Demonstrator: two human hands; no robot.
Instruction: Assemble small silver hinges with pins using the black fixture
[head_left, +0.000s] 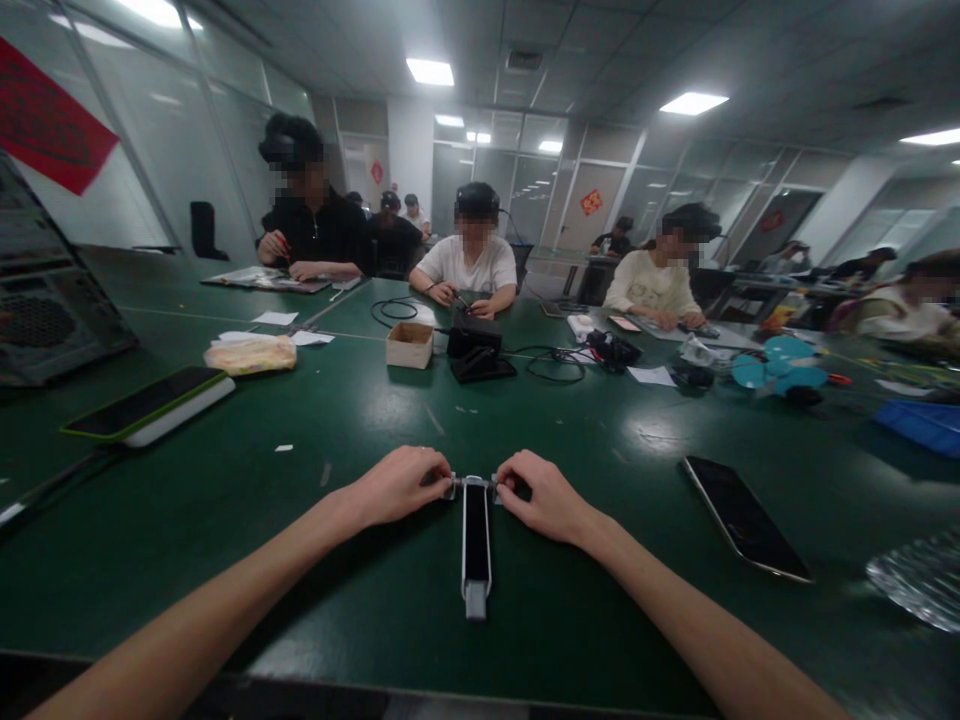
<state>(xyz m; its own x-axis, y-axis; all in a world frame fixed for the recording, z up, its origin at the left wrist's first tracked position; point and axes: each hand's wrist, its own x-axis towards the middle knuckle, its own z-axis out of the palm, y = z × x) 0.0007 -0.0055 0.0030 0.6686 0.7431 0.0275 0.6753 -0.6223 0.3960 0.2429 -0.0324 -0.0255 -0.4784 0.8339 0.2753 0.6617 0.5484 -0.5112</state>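
Note:
A narrow black device with a pale frame (476, 535) lies lengthwise on the green table (337, 610), its silver end toward me. At its far end, small metal parts stick out on both sides. My left hand (405, 485) pinches the small metal piece on the left side (451, 487). On the opposite side, the fingers of my right hand (544, 495) close on a similar small metal piece (496, 488). The exact shape of both pieces is too small to tell.
A phone (746, 518) and clear plastic (922, 575) lie right. A green-edged device (146, 403) sits left. Farther back are a small box (409, 345), a black stand (480, 350), cables and a blue tray (919, 425). Several people sit beyond.

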